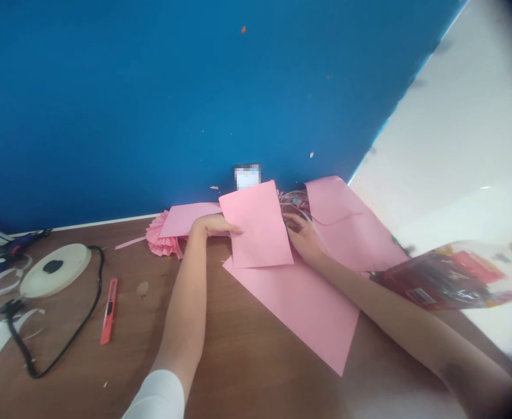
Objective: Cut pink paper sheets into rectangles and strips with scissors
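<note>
My left hand (216, 224) grips a pink paper sheet (259, 230) by its left side, thumb in front and the other fingers hidden behind. The sheet is held up, tilted, above the table. By its right edge, my right hand (304, 235) has its fingers curled together; what they hold, if anything, cannot be made out. Beneath the right forearm lies a larger pink sheet (308, 308) with a pointed corner toward me. Another large pink sheet (347, 221) rests behind the right hand. Left of my left hand are a pleated pink paper rosette (162, 234) and a flat pink piece (190, 216).
A red box cutter (109, 311) lies left on the brown table (238, 361). Farther left are a round cream lid-like object (70, 262) and a black cable (96, 302). Paper scraps (297, 201) sit near the blue wall (173, 105). A plastic packet (439, 276) lies right.
</note>
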Available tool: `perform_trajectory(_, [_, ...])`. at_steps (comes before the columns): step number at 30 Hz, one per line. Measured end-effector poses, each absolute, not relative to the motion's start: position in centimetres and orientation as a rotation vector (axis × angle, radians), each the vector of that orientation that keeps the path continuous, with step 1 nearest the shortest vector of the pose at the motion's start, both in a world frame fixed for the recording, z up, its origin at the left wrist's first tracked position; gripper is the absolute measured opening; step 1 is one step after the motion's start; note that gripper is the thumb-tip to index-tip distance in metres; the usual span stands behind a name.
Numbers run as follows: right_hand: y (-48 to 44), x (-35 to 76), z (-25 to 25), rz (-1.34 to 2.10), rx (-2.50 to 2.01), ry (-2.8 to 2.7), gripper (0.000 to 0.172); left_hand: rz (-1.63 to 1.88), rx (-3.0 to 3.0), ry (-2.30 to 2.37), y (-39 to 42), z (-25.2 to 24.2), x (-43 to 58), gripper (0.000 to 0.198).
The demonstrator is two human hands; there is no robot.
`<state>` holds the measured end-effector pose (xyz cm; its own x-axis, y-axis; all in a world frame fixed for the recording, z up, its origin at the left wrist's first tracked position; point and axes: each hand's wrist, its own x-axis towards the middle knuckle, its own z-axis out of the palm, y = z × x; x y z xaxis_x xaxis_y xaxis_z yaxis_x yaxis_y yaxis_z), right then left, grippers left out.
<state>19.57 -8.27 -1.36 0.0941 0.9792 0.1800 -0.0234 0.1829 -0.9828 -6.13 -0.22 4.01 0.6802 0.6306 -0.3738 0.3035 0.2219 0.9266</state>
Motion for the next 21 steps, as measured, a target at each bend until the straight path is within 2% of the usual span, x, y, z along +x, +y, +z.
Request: perform_trajectory(21, [-8.19, 19.67, -1.58, 1.009, -1.103, -1.186, 0.039, 0.247, 1.335, 0.851, -0.41, 4.13, -5.85, 0.059])
